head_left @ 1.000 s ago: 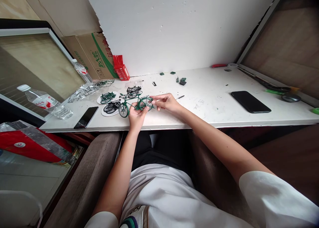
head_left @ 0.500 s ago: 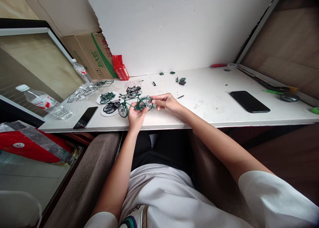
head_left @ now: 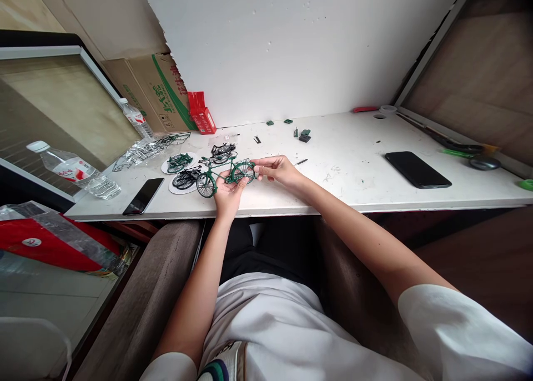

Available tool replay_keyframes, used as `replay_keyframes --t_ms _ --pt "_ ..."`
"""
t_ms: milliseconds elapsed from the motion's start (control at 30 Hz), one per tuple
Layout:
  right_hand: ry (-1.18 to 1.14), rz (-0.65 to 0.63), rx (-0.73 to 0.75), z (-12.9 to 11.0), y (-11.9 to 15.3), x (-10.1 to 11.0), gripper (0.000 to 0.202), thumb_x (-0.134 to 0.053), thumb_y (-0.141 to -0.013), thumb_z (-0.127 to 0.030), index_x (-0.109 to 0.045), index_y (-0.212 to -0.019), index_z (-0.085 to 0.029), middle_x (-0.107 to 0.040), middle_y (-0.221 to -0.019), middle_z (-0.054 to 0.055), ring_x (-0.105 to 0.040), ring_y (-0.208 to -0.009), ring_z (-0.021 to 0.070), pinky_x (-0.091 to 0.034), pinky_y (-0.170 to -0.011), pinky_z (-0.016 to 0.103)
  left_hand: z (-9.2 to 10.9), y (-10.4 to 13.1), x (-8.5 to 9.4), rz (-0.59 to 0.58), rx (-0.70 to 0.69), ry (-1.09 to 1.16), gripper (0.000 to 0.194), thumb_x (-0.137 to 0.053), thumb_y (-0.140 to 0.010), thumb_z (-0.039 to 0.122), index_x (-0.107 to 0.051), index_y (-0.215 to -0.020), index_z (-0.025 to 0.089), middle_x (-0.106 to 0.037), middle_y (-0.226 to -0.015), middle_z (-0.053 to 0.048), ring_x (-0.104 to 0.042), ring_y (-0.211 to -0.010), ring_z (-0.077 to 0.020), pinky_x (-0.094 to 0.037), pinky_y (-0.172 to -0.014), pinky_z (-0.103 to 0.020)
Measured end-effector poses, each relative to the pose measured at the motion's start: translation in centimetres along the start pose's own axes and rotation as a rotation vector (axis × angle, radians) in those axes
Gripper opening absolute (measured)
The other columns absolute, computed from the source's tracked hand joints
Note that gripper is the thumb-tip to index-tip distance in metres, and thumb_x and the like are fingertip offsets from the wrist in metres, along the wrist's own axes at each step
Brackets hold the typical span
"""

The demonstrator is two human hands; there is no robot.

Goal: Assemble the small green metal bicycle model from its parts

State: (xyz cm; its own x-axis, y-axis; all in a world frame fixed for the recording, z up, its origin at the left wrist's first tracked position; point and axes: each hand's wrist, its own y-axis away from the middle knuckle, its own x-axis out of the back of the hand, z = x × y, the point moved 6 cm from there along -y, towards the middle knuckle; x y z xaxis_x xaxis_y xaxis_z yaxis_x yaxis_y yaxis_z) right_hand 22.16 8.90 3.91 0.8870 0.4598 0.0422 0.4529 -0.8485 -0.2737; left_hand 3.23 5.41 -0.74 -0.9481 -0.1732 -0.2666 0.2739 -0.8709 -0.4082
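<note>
A small green model bicycle [head_left: 222,173] is held up above the front of the white table. My left hand [head_left: 229,196] grips it from below, thumb near the rear wheel. The fingers of my right hand [head_left: 277,169] are pinched at the right edge of that wheel. Behind and left of the held model are a black model bicycle [head_left: 186,178] on a white disc, a green one [head_left: 179,162] on another disc, and a further dark one [head_left: 223,150].
Two phones [head_left: 144,196] [head_left: 417,170] lie at left and right. Water bottles [head_left: 79,173], black part frames [head_left: 166,144] and a red box [head_left: 202,117] stand or lie at left. Small green pieces [head_left: 305,133] are at the back; a dark thin tool [head_left: 301,161] lies beside my right hand.
The front wheel of the green bicycle has tilted very slightly down and left. Both hands stay in nearly the same place.
</note>
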Motion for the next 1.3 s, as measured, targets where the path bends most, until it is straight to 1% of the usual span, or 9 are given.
replay_keyframes --t_ms 100,200,267,367,633,800,933,1100,1300 --pt "0.007 0.01 0.015 0.1 -0.1 0.0 0.063 -0.087 -0.08 -0.055 -0.08 -0.126 -0.013 -0.075 -0.082 0.006 -0.06 -0.072 0.0142 -0.037 -0.058 0.026 -0.1 0.0 0.1 0.017 0.002 0.009 0.065 -0.098 -0.069 0.041 -0.059 -0.116 0.019 -0.079 -0.112 -0.011 -0.08 -0.1 -0.0232 -0.058 -0.107 -0.045" --pt "0.011 0.039 0.029 0.2 -0.2 0.1 0.06 -0.089 -0.078 -0.055 -0.081 -0.122 -0.014 -0.074 -0.083 0.004 -0.051 -0.069 0.0119 -0.033 -0.057 0.026 -0.1 -0.1 0.1 0.023 0.01 0.018 0.067 -0.099 -0.068 0.041 -0.059 -0.117 0.019 -0.08 -0.111 -0.011 -0.08 -0.099 -0.0229 -0.059 -0.106 -0.045" --pt "0.01 0.042 0.02 0.2 -0.1 0.2 0.06 -0.09 -0.077 -0.054 -0.082 -0.121 -0.015 -0.073 -0.083 0.004 -0.046 -0.067 0.011 -0.031 -0.057 0.026 -0.1 -0.1 0.1 0.021 0.008 0.016 0.066 -0.099 -0.068 0.041 -0.059 -0.116 0.019 -0.08 -0.11 -0.011 -0.08 -0.098 -0.0225 -0.059 -0.106 -0.045" --pt "0.007 0.034 -0.008 0.4 -0.1 0.3 0.06 -0.09 -0.076 -0.054 -0.082 -0.122 -0.016 -0.074 -0.086 0.004 -0.044 -0.066 0.0106 -0.03 -0.055 0.027 -0.1 0.0 0.1 0.008 0.003 0.001 0.063 -0.098 -0.07 0.042 -0.06 -0.115 0.019 -0.079 -0.111 -0.011 -0.079 -0.099 -0.0226 -0.059 -0.106 -0.045" --pt "-0.033 0.025 -0.045 1.0 -0.6 0.7 0.052 -0.092 -0.072 -0.05 -0.086 -0.114 -0.019 -0.079 -0.097 0.006 -0.053 -0.074 0.0126 -0.038 -0.059 0.027 -0.2 -0.1 0.2 0.0 0.008 -0.008 0.062 -0.098 -0.069 0.041 -0.061 -0.114 0.019 -0.078 -0.113 -0.012 -0.079 -0.102 -0.0236 -0.058 -0.107 -0.045" --pt "-0.06 0.017 -0.051 1.0 -0.6 0.7 0.052 -0.093 -0.071 -0.048 -0.086 -0.113 -0.019 -0.08 -0.099 0.007 -0.055 -0.076 0.0132 -0.038 -0.059 0.027 0.0 -0.1 0.1 0.012 0.02 0.001 0.064 -0.1 -0.065 0.041 -0.062 -0.111 0.018 -0.079 -0.112 -0.011 -0.079 -0.1 -0.0229 -0.058 -0.108 -0.045" --pt "-0.068 0.014 -0.069 0.9 -0.6 0.6 0.052 -0.094 -0.069 -0.048 -0.086 -0.111 -0.018 -0.08 -0.095 0.006 -0.056 -0.075 0.0131 -0.039 -0.058 0.026 0.0 0.0 0.1 0.022 0.021 -0.002 0.065 -0.101 -0.065 0.041 -0.062 -0.112 0.018 -0.079 -0.113 -0.011 -0.079 -0.101 -0.0232 -0.058 -0.107 -0.045" --pt "-0.063 0.0 -0.057 1.0 -0.6 0.7 0.054 -0.093 -0.071 -0.049 -0.085 -0.114 -0.017 -0.078 -0.089 0.006 -0.058 -0.077 0.0141 -0.039 -0.058 0.026 0.0 0.0 0.1 0.006 0.008 0.0 0.063 -0.099 -0.067 0.039 -0.062 -0.113 0.018 -0.078 -0.112 -0.011 -0.078 -0.103 -0.024 -0.058 -0.108 -0.045" --pt "-0.064 -0.014 -0.029 1.0 -0.5 0.5 0.051 -0.092 -0.074 -0.052 -0.086 -0.115 -0.022 -0.08 -0.102 0.007 -0.058 -0.081 0.0149 -0.04 -0.058 0.025 0.3 0.0 0.0 -0.001 0.008 0.013 0.063 -0.099 -0.068 0.041 -0.063 -0.113 0.018 -0.079 -0.111 -0.011 -0.079 -0.099 -0.0228 -0.06 -0.104 -0.043"
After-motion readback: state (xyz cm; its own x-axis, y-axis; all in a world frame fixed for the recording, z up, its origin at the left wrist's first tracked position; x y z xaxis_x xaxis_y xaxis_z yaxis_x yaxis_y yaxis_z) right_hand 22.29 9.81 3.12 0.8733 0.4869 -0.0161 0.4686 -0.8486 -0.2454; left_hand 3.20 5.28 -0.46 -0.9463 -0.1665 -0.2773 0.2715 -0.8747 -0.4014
